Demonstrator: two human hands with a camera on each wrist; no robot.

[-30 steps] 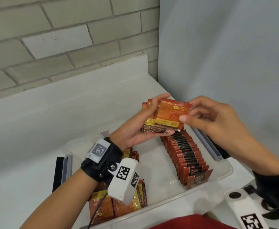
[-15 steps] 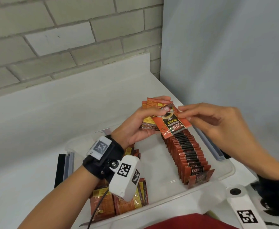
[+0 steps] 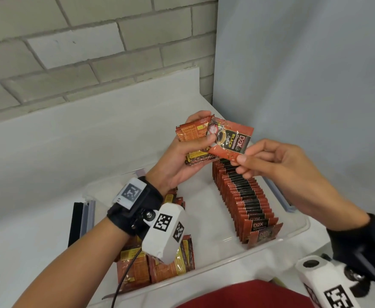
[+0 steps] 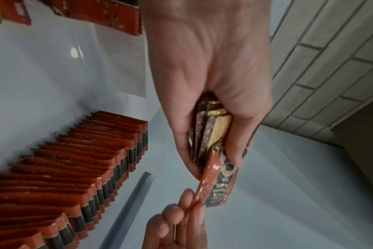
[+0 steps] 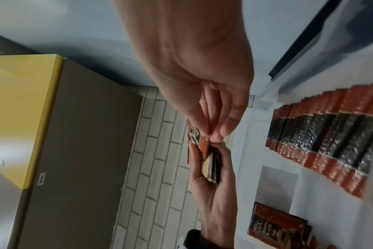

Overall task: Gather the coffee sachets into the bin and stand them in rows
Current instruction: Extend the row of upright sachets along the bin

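Observation:
My left hand (image 3: 188,156) grips a small stack of red coffee sachets (image 3: 193,134) above the clear plastic bin (image 3: 293,232). One sachet (image 3: 231,141) with a black D2X label sits face up on top of the stack, tilted. My right hand (image 3: 244,160) pinches its lower corner between thumb and forefinger. In the left wrist view the stack (image 4: 211,131) shows edge-on in my palm, with the pinched sachet (image 4: 219,182) sticking out. A long row of sachets (image 3: 244,196) stands upright along the bin's right side. Loose sachets (image 3: 159,265) lie flat in the bin's near left corner.
The bin sits on a white table (image 3: 37,241) against a brick wall (image 3: 82,52) and a pale blue panel (image 3: 304,85). A black and grey strip (image 3: 80,221) lies left of the bin. A grey-blue strip (image 3: 279,194) runs along its right rim.
The top sachet has been flipped from its orange back to its black-label front and turned. My right hand now pinches its lower corner. The stack has risen slightly.

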